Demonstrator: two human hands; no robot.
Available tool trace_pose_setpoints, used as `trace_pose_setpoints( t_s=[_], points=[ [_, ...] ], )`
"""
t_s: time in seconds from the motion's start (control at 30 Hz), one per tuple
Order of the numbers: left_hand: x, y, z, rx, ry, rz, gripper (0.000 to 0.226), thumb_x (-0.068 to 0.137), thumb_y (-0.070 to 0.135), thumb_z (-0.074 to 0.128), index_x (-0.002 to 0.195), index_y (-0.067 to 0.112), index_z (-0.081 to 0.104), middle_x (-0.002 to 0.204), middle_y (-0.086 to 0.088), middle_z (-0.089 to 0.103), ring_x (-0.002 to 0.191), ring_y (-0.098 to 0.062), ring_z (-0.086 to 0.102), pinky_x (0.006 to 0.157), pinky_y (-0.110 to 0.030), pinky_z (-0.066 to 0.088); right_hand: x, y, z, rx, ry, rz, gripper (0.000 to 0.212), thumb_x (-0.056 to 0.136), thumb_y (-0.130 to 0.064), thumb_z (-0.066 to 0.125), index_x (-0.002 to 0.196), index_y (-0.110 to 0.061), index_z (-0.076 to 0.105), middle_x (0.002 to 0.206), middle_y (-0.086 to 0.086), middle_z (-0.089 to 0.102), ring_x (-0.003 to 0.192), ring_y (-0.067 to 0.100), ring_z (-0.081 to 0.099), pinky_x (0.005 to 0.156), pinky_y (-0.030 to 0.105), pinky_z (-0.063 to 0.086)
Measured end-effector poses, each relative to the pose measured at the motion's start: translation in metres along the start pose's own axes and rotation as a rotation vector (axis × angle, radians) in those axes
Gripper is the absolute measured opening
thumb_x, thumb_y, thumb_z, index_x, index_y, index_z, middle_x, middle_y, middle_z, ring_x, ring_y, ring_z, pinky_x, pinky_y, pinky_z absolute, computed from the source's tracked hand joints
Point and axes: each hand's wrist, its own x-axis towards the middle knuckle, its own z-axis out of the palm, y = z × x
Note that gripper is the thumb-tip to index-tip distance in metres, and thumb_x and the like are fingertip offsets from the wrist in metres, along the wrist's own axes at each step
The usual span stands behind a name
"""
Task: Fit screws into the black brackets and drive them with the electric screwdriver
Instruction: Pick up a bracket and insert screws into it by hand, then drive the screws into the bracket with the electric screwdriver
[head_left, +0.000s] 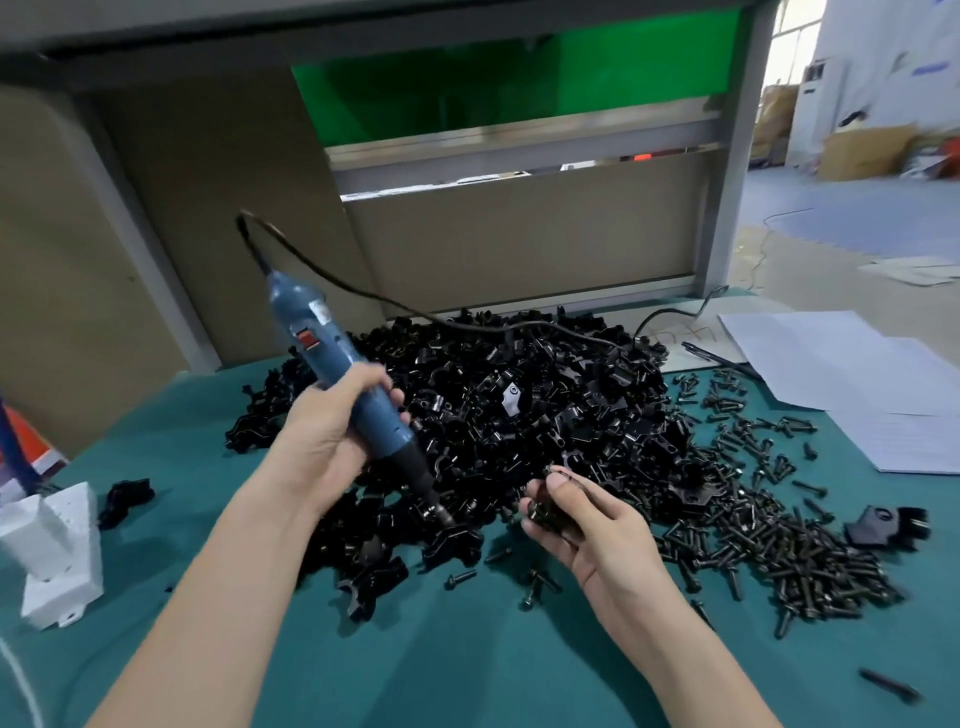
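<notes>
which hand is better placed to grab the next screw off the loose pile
Right. The right hand sits beside the screw pile, though it pinches a small dark part. The left hand grips the electric screwdriver on the far side.

blue screwdriver (343, 369) with red switch, black brackets (519, 405), teal table cover (441, 649), white papers (841, 364).

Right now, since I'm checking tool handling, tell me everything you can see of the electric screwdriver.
The electric screwdriver is slim, blue and plastic-looking, with a red switch, a black nose and a black cord looping from its top. The left hand grips its middle. It tilts, tip down, at a black bracket.
</notes>
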Motion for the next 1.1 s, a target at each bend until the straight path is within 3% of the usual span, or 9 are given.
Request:
trace_pose_setpoints(
  t_s=[0.1,0.17,0.5,0.93,1.1],
  points=[
    [-0.013,0.003,0.028,-0.070,-0.094,0.170,0.006,0.095,0.013,0.064,0.100,0.015,0.061,0.073,0.001,0.060,0.063,-0.014,0.060,0.069,-0.033,0.058,0.000,-0.001,0.000,0.014,0.020,0.002,0.024,0.072,-0.022,0.080,0.094,-0.013,0.083,0.107,0.020,0.077,0.095,0.031,0.077,0.073,0.032,0.063],
    [-0.014,0.003,0.040,-0.160,-0.072,0.223,0.006,0.094,0.018,0.064,0.099,0.015,0.060,0.070,0.003,0.058,0.059,-0.012,0.057,0.063,-0.030,0.056,0.000,-0.001,0.000,-0.012,0.021,-0.007,0.024,0.074,-0.022,0.079,0.096,-0.014,0.083,0.108,0.020,0.077,0.097,0.031,0.076,0.075,0.033,0.063],
    [0.007,-0.019,0.037,-0.334,0.166,0.132,0.015,0.090,0.014,0.063,0.083,0.014,0.050,0.062,0.002,0.053,0.050,-0.011,0.051,0.053,-0.027,0.049,0.003,0.001,0.002,-0.127,-0.014,-0.052,0.023,0.077,-0.027,0.078,0.099,-0.021,0.083,0.110,0.015,0.078,0.106,0.026,0.075,0.082,0.032,0.062],
    [0.009,-0.035,0.043,-0.347,0.248,0.072,0.017,0.086,0.011,0.066,0.088,0.012,0.049,0.062,0.000,0.055,0.050,-0.013,0.052,0.055,-0.028,0.050,0.004,0.002,-0.002,-0.108,0.059,-0.098,0.021,0.078,-0.024,0.076,0.096,-0.016,0.083,0.104,0.014,0.078,0.105,0.026,0.075,0.084,0.035,0.063],
    [0.007,-0.041,0.048,-0.362,0.266,0.061,0.016,0.085,0.010,0.064,0.080,0.013,0.050,0.063,0.000,0.055,0.052,-0.014,0.052,0.056,-0.029,0.050,0.006,0.000,-0.005,-0.036,0.090,-0.100,0.024,0.079,-0.022,0.076,0.098,-0.008,0.081,0.104,0.015,0.077,0.104,0.027,0.075,0.082,0.036,0.063]
  ],
)
